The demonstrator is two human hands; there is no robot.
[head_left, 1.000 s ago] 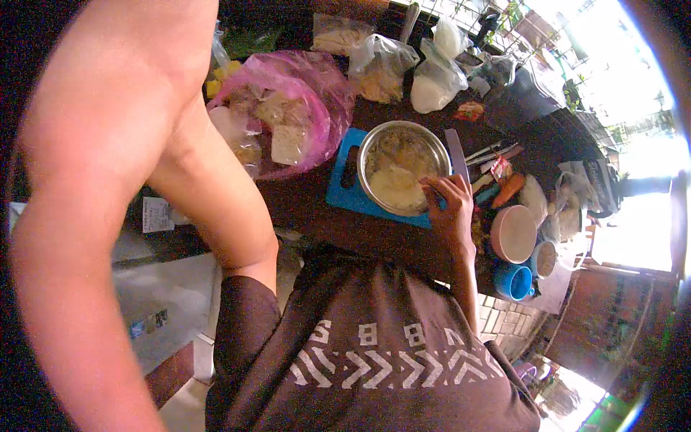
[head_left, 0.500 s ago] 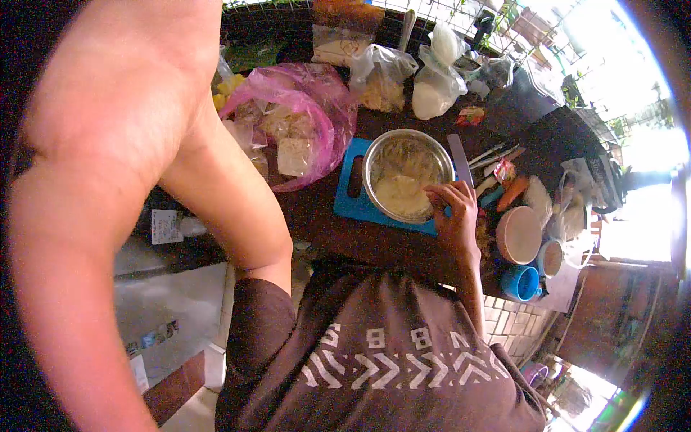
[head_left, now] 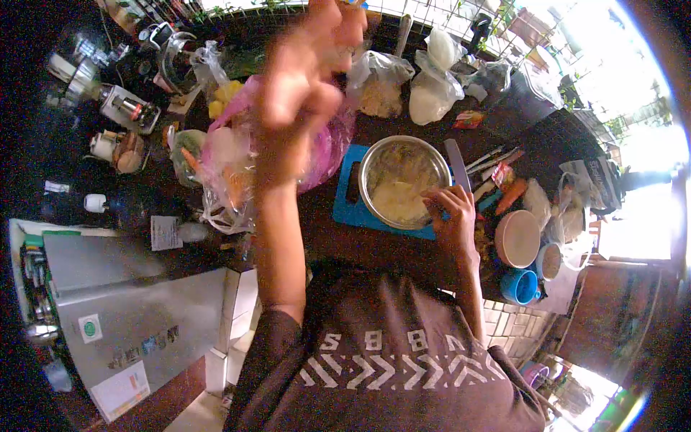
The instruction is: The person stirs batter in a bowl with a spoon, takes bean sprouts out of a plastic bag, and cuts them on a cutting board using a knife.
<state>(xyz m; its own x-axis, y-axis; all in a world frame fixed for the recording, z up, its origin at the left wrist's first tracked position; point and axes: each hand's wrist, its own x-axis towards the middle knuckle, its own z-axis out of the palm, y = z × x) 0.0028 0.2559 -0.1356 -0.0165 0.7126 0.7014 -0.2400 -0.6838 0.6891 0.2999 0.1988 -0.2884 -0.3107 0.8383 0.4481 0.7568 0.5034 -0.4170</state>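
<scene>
My right hand [head_left: 453, 210] is at the right rim of a round metal bowl [head_left: 366, 160], its fingers curled over the edge and closed on it. Inside the bowl lies a pale, floury, dough-like mass [head_left: 399, 201]. A blue cutting board [head_left: 345, 209] is under the bowl. My left hand [head_left: 309, 75] is raised high in front of the camera, over the far side of the table, and smeared by motion. Whether its fingers hold anything cannot be made out. Behind that forearm is a pink plastic bag [head_left: 327, 155], partly hidden.
Knotted clear bags, one with white contents [head_left: 432, 97], stand at the back. To the right are a purple-grey flat-bladed tool [head_left: 457, 165], carrots [head_left: 512, 196], a pink bowl [head_left: 517, 238] and a blue mug [head_left: 519, 286]. A blender base [head_left: 129, 108] and a grey fridge [head_left: 144, 309] are on the left.
My left arm has swung from close before the camera out over the table, uncovering the left side. My right hand has stayed at the bowl's rim.
</scene>
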